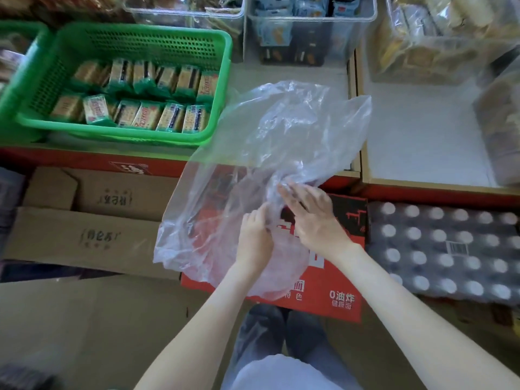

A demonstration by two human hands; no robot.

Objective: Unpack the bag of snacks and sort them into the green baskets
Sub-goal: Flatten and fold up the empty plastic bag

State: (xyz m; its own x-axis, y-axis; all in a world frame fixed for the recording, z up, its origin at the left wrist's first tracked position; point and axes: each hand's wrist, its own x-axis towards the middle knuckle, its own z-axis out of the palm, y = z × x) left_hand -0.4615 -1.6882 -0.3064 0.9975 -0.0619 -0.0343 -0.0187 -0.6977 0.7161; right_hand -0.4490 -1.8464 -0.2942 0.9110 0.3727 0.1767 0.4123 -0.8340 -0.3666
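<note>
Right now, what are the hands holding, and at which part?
The left hand grips the clear plastic bag at its crumpled middle; the right hand lays straight fingers on that part.

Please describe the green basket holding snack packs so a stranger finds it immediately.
On the red-edged shelf, go left of the clear plastic bag to the green basket. Unlike the transparent bins behind and the other green basket cut off at its left, it shows two rows of packs.
</note>
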